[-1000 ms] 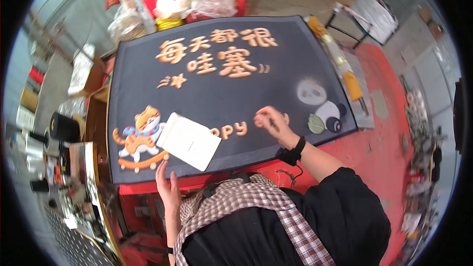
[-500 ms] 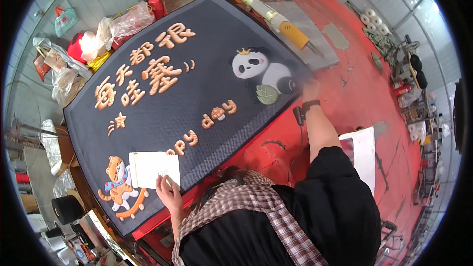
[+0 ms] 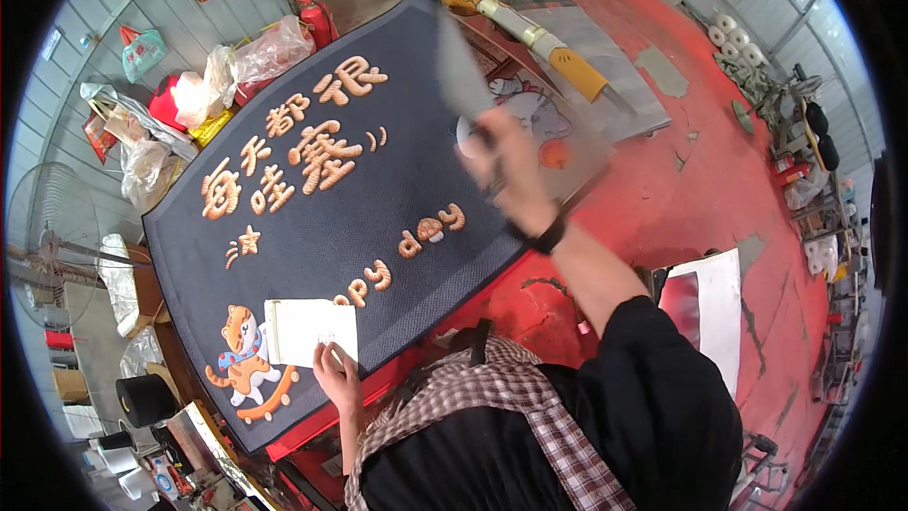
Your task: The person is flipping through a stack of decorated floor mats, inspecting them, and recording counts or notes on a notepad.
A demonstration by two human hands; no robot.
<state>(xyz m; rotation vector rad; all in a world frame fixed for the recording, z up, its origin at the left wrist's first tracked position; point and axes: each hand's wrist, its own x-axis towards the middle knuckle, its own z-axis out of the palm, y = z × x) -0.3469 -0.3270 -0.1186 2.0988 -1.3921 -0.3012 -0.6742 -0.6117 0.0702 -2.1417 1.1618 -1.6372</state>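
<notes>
My right hand [image 3: 506, 161] is smeared by motion, its fingers closed on the right end of the dark printed floor mat [image 3: 397, 156]. That end is lifted and folded back, a grey blur beyond the hand. Underneath shows another mat [image 3: 541, 115] with a white cartoon animal and an orange round shape. My left hand [image 3: 337, 374] rests at the lower edge of a white notepad [image 3: 301, 333], its fingers bent over the edge. The notepad lies on the mat beside an orange cartoon cat [image 3: 244, 350]; whether the fingers also hold something small is hidden.
Beyond the mats lies a long yellow-and-white roll [image 3: 530, 38] on a grey sheet. Plastic bags [image 3: 203, 85] and a red fire extinguisher [image 3: 317, 24] stand along the left wall. A fan [image 3: 57, 246] is at far left. Red floor [image 3: 653, 199] stretches right.
My right hand has moved left from the mat's right edge, lifting and folding that end. The panda picture is no longer plainly seen and the lower mat shows. My left hand stays by the notepad.
</notes>
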